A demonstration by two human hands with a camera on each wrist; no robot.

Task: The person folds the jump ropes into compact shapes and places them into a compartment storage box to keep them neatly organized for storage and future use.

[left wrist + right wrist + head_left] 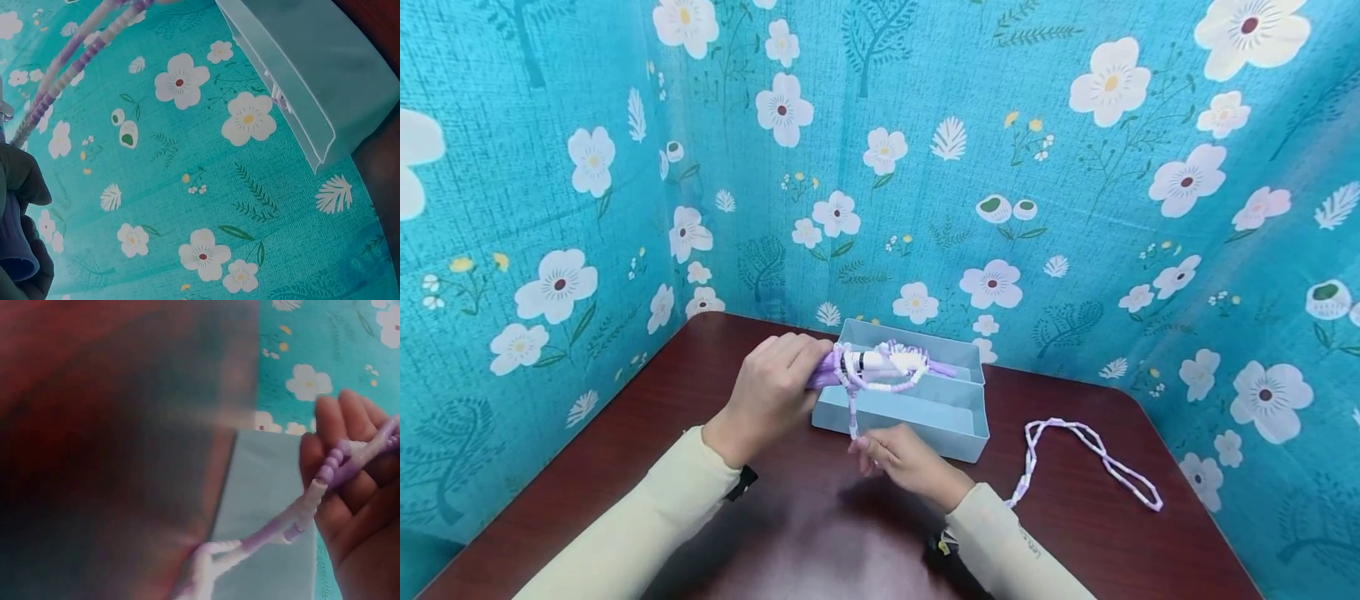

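My left hand (767,396) grips the purple handle (19,259) of a purple-and-white beaded jump rope. Past its thumb, the bundled jump rope (895,362) is held in the air over a pale blue box. From the bundle a beaded strand (853,412) hangs down to my right hand (913,467), whose curled fingers hold it. In the right wrist view the strand (269,534) crosses the palm and runs off to the lower left. More of the rope (1093,442) lies in a long loop on the table at right; the sleeve hides where it connects.
The pale blue box (917,417) with a divider stands near the back of the dark red-brown table (820,525). Some small white and purple pieces (279,94) show inside it. A teal flowered cloth (880,208) hangs behind and at both sides.
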